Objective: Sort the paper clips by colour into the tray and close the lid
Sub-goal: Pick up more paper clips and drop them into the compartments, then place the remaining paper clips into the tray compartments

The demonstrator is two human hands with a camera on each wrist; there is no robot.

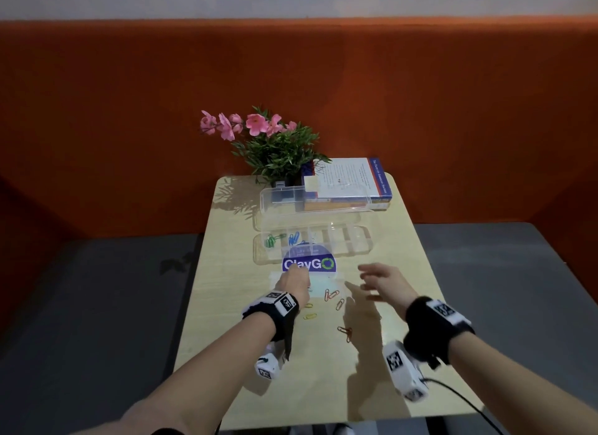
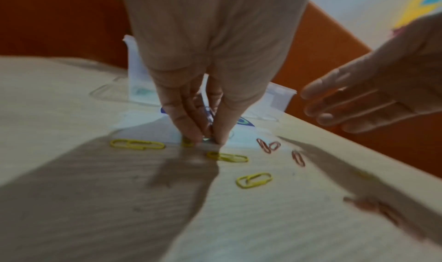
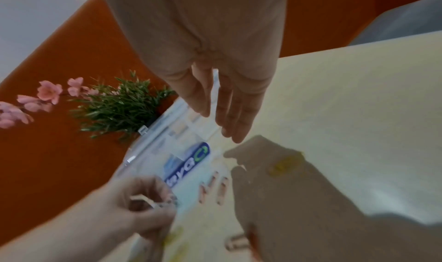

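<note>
Standing against an orange wall [image 1: 420, 111], the desk [image 1: 372, 370] carries every item noted. A plant [image 1: 278, 146] with pink flowers and a book [image 1: 349, 179] sit at its far edge. The tray [image 1: 310, 243], clear plastic, lies mid-desk just nearer than the book, with its lid [image 1: 314, 198] open and standing up behind it. Green clips [image 1: 271, 240] occupy the leftmost compartment; blue clips [image 1: 295, 238] occupy the one beside it; the compartments to the right look bare. A blue sticker [image 1: 309, 263] marked "ClayGO" lies on the desk, partly under the tray's near edge.

The left hand [image 2: 210, 62] is lowered to the desk just near of the sticker. Its fingers [image 2: 189, 128] are bunched narrow with the tips on the surface, closing on a small clip [image 2: 207, 139]; its colour cannot be told. The right hand [image 1: 385, 281] hovers above the desk to the right, apart from the left, with its fingers [image 3: 229, 114] straight, loosely spread and holding nothing.

Loose clips lie on the desk near the hands: yellow clips [image 2: 137, 144] around the left fingertips, and red clips [image 1: 331, 294] between the two hands, with one more red pair [image 1: 345, 331] nearer the person.
</note>
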